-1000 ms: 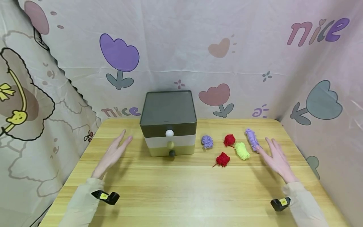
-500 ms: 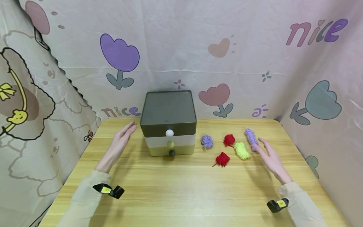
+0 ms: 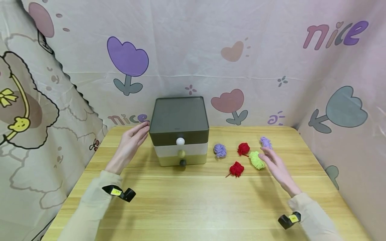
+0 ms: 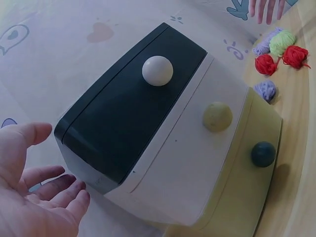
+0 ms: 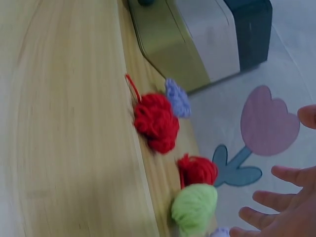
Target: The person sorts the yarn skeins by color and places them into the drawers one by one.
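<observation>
A three-tier drawer box [image 3: 179, 115] stands at the back of the table, its tiers dark grey, white and yellow-green, each with a round knob. Beside its left side is my left hand [image 3: 128, 145], fingers extended near the top tier; in the left wrist view a small gap shows between thumb and box. My right hand [image 3: 275, 167] hovers over the yarn on the right with loosely bent fingers and nothing in them. Under or near it lie a yellow-green yarn ball [image 3: 257, 160] and a long purple yarn bundle [image 3: 265, 142], partly hidden by the hand.
Two red yarn balls [image 3: 243, 148] and a round purple yarn ball [image 3: 220, 150] lie between box and right hand. The nearer red yarn ball [image 3: 236, 169] has a loose tail. A printed cloth [image 3: 187, 50] hangs behind the wooden table [image 3: 193, 204].
My left hand has moved right and forward, up to the box's side. The right hand has shifted left, from the long purple bundle toward the yellow-green ball. Box and yarn have stayed put.
</observation>
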`<state>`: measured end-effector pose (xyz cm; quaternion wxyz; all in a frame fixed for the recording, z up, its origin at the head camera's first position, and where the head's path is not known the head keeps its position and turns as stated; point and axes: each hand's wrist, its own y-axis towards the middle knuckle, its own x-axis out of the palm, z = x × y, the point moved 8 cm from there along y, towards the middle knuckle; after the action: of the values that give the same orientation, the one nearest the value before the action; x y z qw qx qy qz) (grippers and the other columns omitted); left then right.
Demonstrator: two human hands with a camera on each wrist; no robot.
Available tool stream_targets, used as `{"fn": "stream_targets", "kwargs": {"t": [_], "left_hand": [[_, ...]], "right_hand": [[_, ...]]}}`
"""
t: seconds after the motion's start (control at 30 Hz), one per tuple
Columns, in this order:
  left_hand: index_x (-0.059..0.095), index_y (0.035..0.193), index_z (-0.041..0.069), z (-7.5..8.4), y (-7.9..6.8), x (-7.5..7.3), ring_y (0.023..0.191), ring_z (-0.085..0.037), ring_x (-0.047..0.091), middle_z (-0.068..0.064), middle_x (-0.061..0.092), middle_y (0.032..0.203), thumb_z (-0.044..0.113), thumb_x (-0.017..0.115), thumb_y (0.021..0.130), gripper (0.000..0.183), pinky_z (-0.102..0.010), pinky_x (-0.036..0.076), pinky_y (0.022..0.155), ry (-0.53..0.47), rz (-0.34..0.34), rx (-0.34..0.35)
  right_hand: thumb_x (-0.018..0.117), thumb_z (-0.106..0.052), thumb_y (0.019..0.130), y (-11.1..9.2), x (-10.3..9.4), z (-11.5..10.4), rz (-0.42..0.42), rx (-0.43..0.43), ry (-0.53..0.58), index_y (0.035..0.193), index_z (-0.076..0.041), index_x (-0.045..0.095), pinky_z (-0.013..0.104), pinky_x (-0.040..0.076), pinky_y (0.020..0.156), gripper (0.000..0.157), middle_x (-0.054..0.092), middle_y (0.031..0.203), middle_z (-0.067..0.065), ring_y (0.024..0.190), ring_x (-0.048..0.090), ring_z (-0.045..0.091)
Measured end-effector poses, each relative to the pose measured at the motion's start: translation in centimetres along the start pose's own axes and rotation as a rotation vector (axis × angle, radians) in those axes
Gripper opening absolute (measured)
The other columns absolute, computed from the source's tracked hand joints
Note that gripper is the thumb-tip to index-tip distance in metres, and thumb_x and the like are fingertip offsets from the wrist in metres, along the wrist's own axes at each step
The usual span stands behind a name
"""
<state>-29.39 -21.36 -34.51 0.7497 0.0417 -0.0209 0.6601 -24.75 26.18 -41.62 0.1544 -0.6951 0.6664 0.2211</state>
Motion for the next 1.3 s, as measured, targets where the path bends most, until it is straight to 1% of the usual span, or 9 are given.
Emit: {"fn": "stream_targets", "kwargs": {"t": [0.13, 0.23, 0.37, 0.43, 0.63, 0.8, 0.97, 1.13, 1.3], "left_hand": [[0.028, 0.139, 0.002, 0.3, 0.2, 0.1, 0.135, -0.019, 0.027, -0.014, 0.022, 0.148, 0.023, 0.056, 0.088, 0.062, -0.029, 0.026, 0.111, 0.004, 0.011, -0.001], [0.029, 0.138, 0.002, 0.4, 0.2, 0.1, 0.134, -0.02, 0.028, -0.013, 0.024, 0.147, 0.023, 0.057, 0.087, 0.062, -0.026, 0.029, 0.109, 0.021, 0.017, -0.007], [0.029, 0.138, 0.001, 0.4, 0.3, 0.2, 0.133, -0.019, 0.03, -0.013, 0.024, 0.147, 0.023, 0.058, 0.087, 0.063, -0.024, 0.031, 0.108, 0.026, 0.009, -0.009], [0.03, 0.138, 0.001, 0.4, 0.4, 0.2, 0.132, -0.018, 0.032, -0.013, 0.025, 0.147, 0.022, 0.057, 0.087, 0.062, -0.023, 0.032, 0.107, 0.026, 0.006, -0.01], [0.033, 0.137, 0.002, 0.3, 0.5, 0.3, 0.13, -0.016, 0.035, -0.013, 0.027, 0.146, 0.021, 0.057, 0.087, 0.058, -0.018, 0.038, 0.101, 0.03, 0.003, -0.014], [0.03, 0.138, 0.001, 0.2, 0.6, 0.4, 0.133, -0.021, 0.029, -0.012, 0.021, 0.148, 0.02, 0.056, 0.087, 0.06, -0.022, 0.035, 0.105, 0.015, -0.019, -0.02], [0.028, 0.138, 0.001, 0.1, 0.7, 0.4, 0.134, -0.023, 0.027, -0.012, 0.018, 0.149, 0.02, 0.055, 0.088, 0.06, -0.026, 0.032, 0.108, 0.021, -0.032, -0.018], [0.028, 0.138, 0.0, 0.1, 0.7, 0.3, 0.133, -0.021, 0.029, -0.013, 0.018, 0.149, 0.019, 0.055, 0.088, 0.06, -0.024, 0.034, 0.106, 0.014, -0.044, -0.014], [0.029, 0.138, 0.001, 0.2, 0.7, 0.2, 0.131, -0.017, 0.033, -0.013, 0.02, 0.148, 0.018, 0.056, 0.088, 0.059, -0.019, 0.038, 0.102, 0.015, -0.043, -0.011]], "right_hand": [[0.043, -0.037, 0.093, 0.1, 1.0, -0.7, -0.018, -0.014, 0.002, 0.136, -0.005, 0.033, 0.049, 0.032, 0.105, 0.055, 0.036, 0.139, 0.019, 0.126, 0.036, 0.035], [0.041, -0.038, 0.094, 0.2, 1.7, -1.1, -0.036, -0.009, 0.021, 0.134, -0.005, 0.036, 0.042, 0.036, 0.102, 0.052, 0.039, 0.137, 0.017, 0.122, 0.041, 0.024], [0.04, -0.04, 0.094, 0.4, 3.0, -1.7, -0.092, 0.021, 0.143, 0.131, -0.005, 0.039, 0.048, 0.035, 0.102, 0.052, 0.041, 0.135, 0.015, 0.109, 0.046, 0.0], [0.04, -0.042, 0.093, 0.4, 3.7, -2.0, -0.134, 0.038, 0.228, 0.131, -0.006, 0.039, 0.052, 0.033, 0.103, 0.052, 0.045, 0.131, 0.011, 0.104, 0.048, -0.005], [0.04, -0.043, 0.093, 0.7, 6.2, -3.4, -0.273, 0.082, 0.442, 0.13, -0.007, 0.039, 0.049, 0.034, 0.105, 0.052, 0.054, 0.118, -0.005, 0.109, 0.054, 0.012], [0.039, -0.042, 0.093, 1.1, 8.3, -4.6, -0.373, 0.111, 0.55, 0.13, -0.005, 0.04, 0.046, 0.037, 0.105, 0.052, 0.055, 0.121, 0.004, 0.113, 0.053, 0.024], [0.038, -0.037, 0.095, 1.5, 10.3, -5.6, -0.466, 0.125, 0.677, 0.131, -0.001, 0.038, 0.047, 0.033, 0.107, 0.052, 0.056, 0.122, 0.005, 0.117, 0.049, 0.031], [0.037, -0.034, 0.096, 2.0, 11.9, -6.3, -0.561, 0.113, 0.785, 0.13, 0.002, 0.039, 0.047, 0.034, 0.106, 0.05, 0.054, 0.123, 0.011, 0.118, 0.047, 0.034], [0.038, -0.036, 0.094, 2.4, 13.6, -6.9, -0.637, 0.162, 0.846, 0.131, 0.003, 0.036, 0.043, 0.035, 0.107, 0.054, 0.053, 0.125, 0.013, 0.123, 0.041, 0.039]]}}
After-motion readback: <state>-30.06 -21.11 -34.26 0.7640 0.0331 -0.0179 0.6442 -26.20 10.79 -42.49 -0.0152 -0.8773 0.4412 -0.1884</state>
